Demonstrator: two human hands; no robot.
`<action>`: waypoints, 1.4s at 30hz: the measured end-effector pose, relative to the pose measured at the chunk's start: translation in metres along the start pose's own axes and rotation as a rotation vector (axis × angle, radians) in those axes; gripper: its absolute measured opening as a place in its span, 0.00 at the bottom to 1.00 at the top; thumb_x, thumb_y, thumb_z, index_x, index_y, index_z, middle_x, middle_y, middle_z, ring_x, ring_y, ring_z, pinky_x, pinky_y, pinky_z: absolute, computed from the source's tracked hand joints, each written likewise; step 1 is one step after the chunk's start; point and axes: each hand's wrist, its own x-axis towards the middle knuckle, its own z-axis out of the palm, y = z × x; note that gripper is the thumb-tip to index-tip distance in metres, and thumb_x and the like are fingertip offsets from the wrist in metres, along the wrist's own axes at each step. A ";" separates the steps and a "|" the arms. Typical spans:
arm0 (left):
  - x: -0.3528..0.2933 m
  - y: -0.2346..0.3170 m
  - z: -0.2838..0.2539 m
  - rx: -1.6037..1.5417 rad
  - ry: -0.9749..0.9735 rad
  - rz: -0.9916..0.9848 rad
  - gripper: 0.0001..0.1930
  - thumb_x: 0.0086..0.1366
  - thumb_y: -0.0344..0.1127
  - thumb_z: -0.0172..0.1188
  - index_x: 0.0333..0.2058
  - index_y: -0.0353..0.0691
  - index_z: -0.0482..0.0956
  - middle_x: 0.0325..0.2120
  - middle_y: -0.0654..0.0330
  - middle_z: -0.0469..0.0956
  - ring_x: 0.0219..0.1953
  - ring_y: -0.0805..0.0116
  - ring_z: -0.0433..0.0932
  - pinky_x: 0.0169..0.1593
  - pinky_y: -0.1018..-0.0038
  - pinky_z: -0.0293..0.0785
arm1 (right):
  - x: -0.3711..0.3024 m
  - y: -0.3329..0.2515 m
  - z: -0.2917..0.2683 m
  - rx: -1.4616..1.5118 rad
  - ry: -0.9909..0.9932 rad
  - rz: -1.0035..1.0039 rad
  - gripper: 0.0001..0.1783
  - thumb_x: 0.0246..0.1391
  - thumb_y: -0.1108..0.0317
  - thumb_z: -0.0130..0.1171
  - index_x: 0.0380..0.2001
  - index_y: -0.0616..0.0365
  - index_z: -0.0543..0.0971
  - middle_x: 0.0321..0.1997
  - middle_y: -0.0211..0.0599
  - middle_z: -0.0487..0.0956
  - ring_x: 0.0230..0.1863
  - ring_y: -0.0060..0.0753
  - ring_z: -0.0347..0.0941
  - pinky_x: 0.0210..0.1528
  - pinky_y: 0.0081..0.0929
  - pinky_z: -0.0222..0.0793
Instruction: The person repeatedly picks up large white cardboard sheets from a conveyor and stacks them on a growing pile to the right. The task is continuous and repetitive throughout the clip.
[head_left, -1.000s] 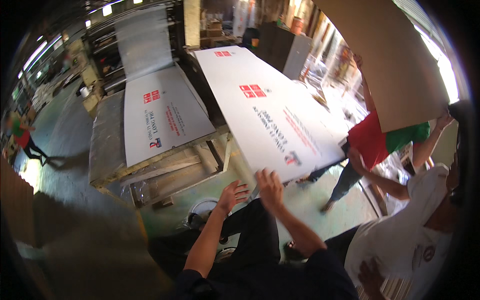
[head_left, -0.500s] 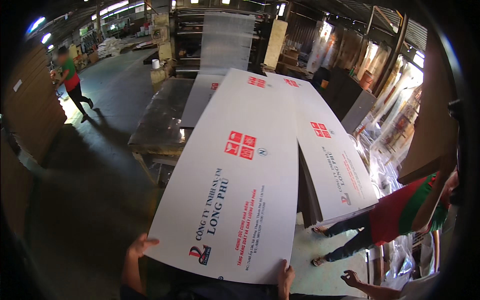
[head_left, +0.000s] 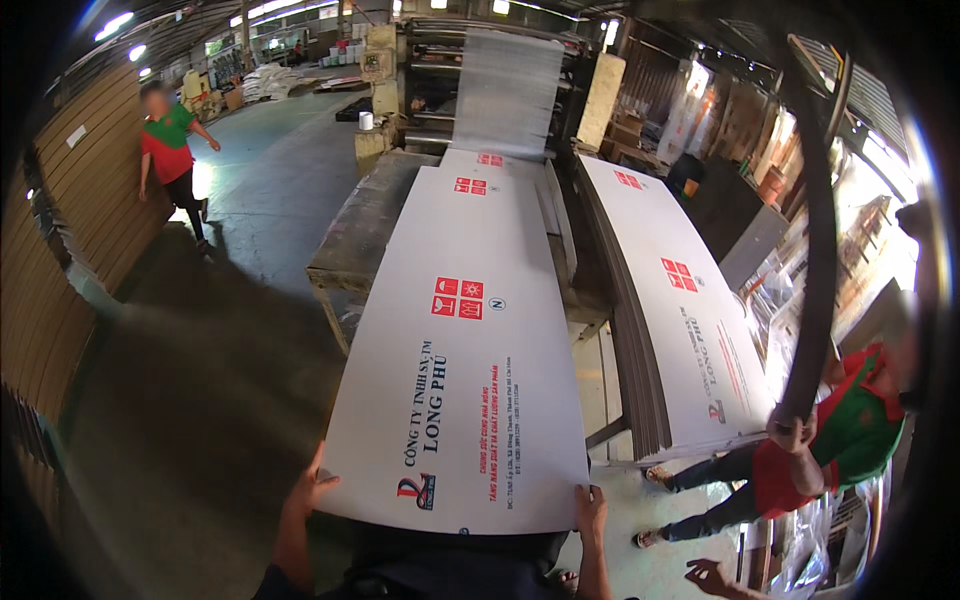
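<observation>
- Large, flat, rectangular white sheet (head_left: 530,330), patterned with a two-by-two grid of red squares bearing white symbols, plus dark blue-green and red lettering.
- Tall stack of long printed sheets (head_left: 655,230): white top with matching red squares, dark greyish-brown layered edges.
- Hanging translucent film (head_left: 505,90): pale silvery grey.
- Two short-sleeved fabric shirts, left (head_left: 168,142) and right (head_left: 858,425): red and green blocks.
- Tall layered stack (head_left: 110,180): brown, striped with darker lines.

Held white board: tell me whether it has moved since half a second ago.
Yes, leftward: the held white board overlapped the right-hand stack in view, and now shows clear of it.
</observation>
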 end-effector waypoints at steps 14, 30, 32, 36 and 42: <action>-0.012 0.020 0.006 -0.242 0.064 -0.109 0.35 0.64 0.24 0.51 0.67 0.33 0.46 0.63 0.54 0.60 0.62 0.67 0.61 0.64 0.72 0.54 | -0.020 0.022 -0.005 -0.054 -0.036 -0.037 0.25 0.56 0.51 0.56 0.43 0.66 0.74 0.35 0.57 0.78 0.39 0.56 0.76 0.40 0.42 0.70; 0.022 0.012 0.004 -0.095 0.103 -0.098 0.35 0.63 0.27 0.53 0.67 0.33 0.49 0.60 0.54 0.65 0.60 0.67 0.64 0.62 0.72 0.58 | -0.004 0.007 0.004 -0.065 -0.035 -0.001 0.21 0.57 0.54 0.57 0.34 0.67 0.74 0.30 0.58 0.78 0.34 0.58 0.76 0.35 0.43 0.69; 0.066 0.014 0.012 -0.191 0.039 -0.036 0.35 0.63 0.28 0.54 0.67 0.34 0.49 0.60 0.55 0.66 0.59 0.68 0.65 0.62 0.72 0.58 | 0.034 -0.004 0.013 -0.055 -0.019 -0.021 0.23 0.57 0.52 0.56 0.32 0.67 0.74 0.26 0.55 0.77 0.30 0.52 0.75 0.33 0.41 0.68; 0.143 0.037 0.020 -0.215 0.038 -0.019 0.35 0.64 0.29 0.55 0.67 0.36 0.50 0.59 0.56 0.66 0.59 0.69 0.65 0.61 0.73 0.60 | 0.118 -0.035 0.032 -0.011 0.007 -0.047 0.24 0.57 0.51 0.55 0.31 0.68 0.74 0.24 0.53 0.76 0.26 0.46 0.74 0.32 0.40 0.67; 0.223 0.045 0.029 -0.208 0.028 -0.012 0.35 0.64 0.31 0.55 0.67 0.36 0.50 0.61 0.56 0.64 0.60 0.67 0.64 0.63 0.71 0.58 | 0.193 -0.059 0.063 -0.017 0.038 -0.141 0.25 0.57 0.50 0.55 0.30 0.68 0.75 0.28 0.58 0.77 0.34 0.60 0.74 0.37 0.46 0.68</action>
